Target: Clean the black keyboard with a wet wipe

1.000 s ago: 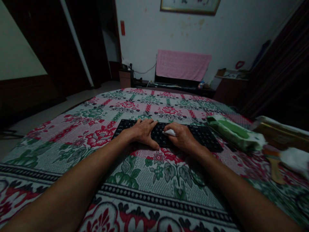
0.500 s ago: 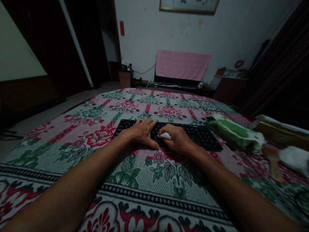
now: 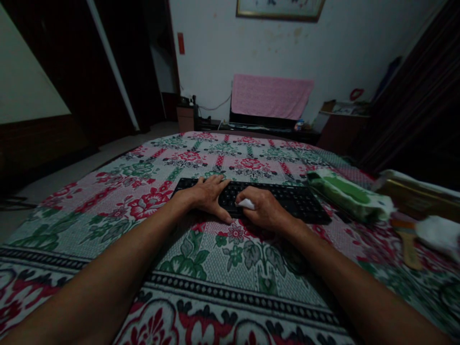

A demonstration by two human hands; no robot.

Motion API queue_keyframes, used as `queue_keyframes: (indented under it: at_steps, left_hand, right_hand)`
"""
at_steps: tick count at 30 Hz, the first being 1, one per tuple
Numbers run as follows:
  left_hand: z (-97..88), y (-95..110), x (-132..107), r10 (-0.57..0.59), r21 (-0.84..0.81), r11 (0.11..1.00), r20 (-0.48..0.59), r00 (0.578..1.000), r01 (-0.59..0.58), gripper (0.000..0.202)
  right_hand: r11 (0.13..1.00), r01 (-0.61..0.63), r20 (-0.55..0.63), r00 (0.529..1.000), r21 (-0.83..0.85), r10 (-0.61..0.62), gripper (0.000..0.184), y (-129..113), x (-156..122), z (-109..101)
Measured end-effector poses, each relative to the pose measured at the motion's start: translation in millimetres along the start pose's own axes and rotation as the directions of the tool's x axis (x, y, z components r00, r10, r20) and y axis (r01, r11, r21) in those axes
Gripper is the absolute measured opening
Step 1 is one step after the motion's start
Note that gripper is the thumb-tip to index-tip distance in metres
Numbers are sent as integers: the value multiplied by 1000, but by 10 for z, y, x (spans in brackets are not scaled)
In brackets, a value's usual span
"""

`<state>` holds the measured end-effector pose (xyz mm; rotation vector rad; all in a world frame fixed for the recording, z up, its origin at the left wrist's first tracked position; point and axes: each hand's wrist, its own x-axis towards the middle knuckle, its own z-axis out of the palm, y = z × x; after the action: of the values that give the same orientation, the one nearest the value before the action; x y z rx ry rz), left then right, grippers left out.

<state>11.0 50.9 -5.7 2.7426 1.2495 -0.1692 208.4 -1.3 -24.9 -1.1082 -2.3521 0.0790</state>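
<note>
A black keyboard (image 3: 298,203) lies lengthwise across the flowered cloth in front of me. My left hand (image 3: 210,194) rests on its left part, fingers spread flat and thumb reaching to the near edge. Beside it, over the middle keys, my right hand (image 3: 264,206) is closed around a small white wipe (image 3: 246,204), which pokes out between thumb and fingers. Most of the wipe and the keys beneath both hands are hidden.
To the right lie a green-and-white soft pack (image 3: 350,194), a wooden-handled brush (image 3: 409,247), a crumpled white wad (image 3: 438,235) and a gold-brown box (image 3: 417,194). The flowered cloth (image 3: 230,268) covers the table. A pink towel (image 3: 271,96) hangs beyond it.
My left hand has shifted slightly left, with its fingers a little wider apart, baring more keys between the hands. My right hand stays nearly in place with the wipe.
</note>
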Motion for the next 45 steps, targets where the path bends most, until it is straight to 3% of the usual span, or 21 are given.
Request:
queue_keyframes:
  at_steps: [5, 11, 18, 25, 30, 35, 45]
  left_hand:
    - [-46, -17, -33, 4, 1, 1000, -9, 1000, -4, 115]
    - [6, -75, 13, -7, -7, 1000, -30, 1000, 7, 114]
    - [-3, -62, 5, -3, 3, 1000, -44, 999, 3, 112]
    - [9, -84, 23, -7, -11, 1000, -41, 999, 7, 113]
    - [5, -95, 23, -8, -16, 1000, -41, 999, 8, 112]
    - [29, -96, 23, 0, 7, 1000, -55, 998, 0, 112]
    - [31, -89, 32, 1, -4, 1000, -57, 998, -1, 111]
  right_hand:
    - [998, -50, -31, 998, -23, 49, 24, 45, -6, -14]
    - [1000, 25, -19, 1000, -2, -25, 20, -50, 0, 23]
    - [998, -33, -14, 999, -47, 33, 23, 22, -9, 4]
    - [1000, 25, 10, 1000, 11, -25, 22, -85, -2, 10]
    - [1000, -21, -17, 1000, 2, 21, 21, 11, -29, -25]
    - [999, 14, -33, 999, 38, -12, 23, 61, -42, 15]
    - [993, 44, 40, 998, 110, -49, 28, 85, -72, -49]
